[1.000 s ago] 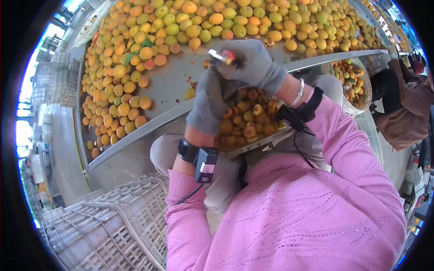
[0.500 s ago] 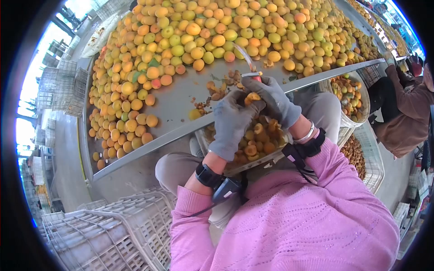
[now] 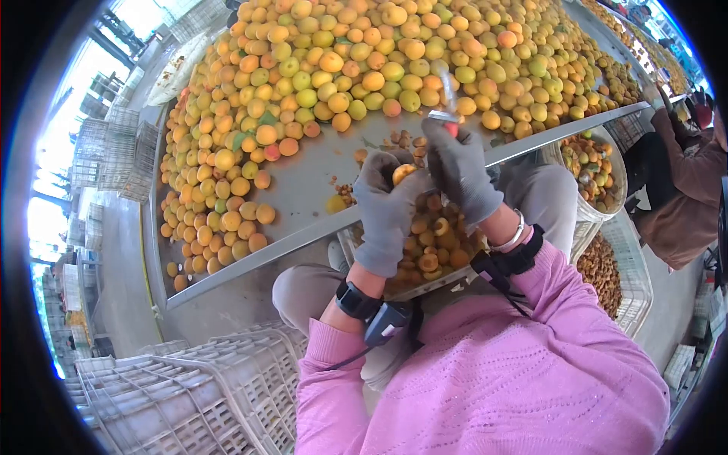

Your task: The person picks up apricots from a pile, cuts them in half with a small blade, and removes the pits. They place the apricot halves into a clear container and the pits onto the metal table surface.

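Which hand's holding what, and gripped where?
The left hand holds an apricot pinched by its sides in the fingertips. The right hand grips a knife by its red handle, blade pointing up.

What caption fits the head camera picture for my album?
Gloved left hand holds an apricot, right hand grips a knife, above a tray of cut apricots beside a heaped table.

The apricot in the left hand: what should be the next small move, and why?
Probably lower the knife to the apricot and cut it: the left hand grips the fruit, the right hand holds the blade pointing up, away from it.
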The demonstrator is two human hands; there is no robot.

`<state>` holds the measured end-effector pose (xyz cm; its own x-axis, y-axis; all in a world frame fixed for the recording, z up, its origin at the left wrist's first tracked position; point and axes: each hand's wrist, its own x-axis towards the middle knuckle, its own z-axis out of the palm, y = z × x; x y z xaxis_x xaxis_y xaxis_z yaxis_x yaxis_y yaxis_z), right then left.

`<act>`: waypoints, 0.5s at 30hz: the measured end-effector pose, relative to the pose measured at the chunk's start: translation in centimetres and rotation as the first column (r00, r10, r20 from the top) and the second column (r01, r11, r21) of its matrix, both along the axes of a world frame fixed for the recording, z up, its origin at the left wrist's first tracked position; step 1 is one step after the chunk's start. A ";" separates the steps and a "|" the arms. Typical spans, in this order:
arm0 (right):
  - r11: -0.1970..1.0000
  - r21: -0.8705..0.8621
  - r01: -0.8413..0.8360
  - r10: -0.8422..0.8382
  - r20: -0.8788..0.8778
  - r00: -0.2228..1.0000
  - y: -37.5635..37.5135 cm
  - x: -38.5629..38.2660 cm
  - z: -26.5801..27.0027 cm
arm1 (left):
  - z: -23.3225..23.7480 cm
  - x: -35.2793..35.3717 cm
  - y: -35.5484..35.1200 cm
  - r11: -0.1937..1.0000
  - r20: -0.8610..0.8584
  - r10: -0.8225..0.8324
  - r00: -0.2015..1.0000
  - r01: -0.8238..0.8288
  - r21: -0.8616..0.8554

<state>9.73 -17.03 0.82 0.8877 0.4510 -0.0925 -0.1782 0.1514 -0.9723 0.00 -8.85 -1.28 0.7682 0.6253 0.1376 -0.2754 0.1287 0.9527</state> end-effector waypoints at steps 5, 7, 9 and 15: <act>0.945 0.325 0.015 0.002 -0.053 0.999 2.3 0.0 4.6 | -0.3 0.1 1.7 0.895 0.121 -0.208 0.971 0.239 -0.376; 0.933 0.359 0.032 -0.026 -0.019 0.999 3.1 -0.3 5.3 | 0.6 0.2 1.4 0.813 0.077 -0.234 0.969 0.239 -0.531; 0.931 0.363 0.032 -0.042 0.019 0.999 3.8 -0.2 5.0 | 1.1 0.2 1.4 0.739 0.135 -0.219 0.966 0.254 -0.624; 0.928 0.372 0.004 -0.038 0.082 0.996 4.1 -0.1 5.7 | 0.2 -0.3 2.3 0.977 -0.065 -0.212 0.975 0.210 -0.041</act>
<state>9.62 -12.96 6.54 0.8944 0.4195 0.1548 -0.0893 0.5067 -0.8575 -0.28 -6.59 -1.08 0.8902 0.4513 0.0620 -0.1731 0.2092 0.9624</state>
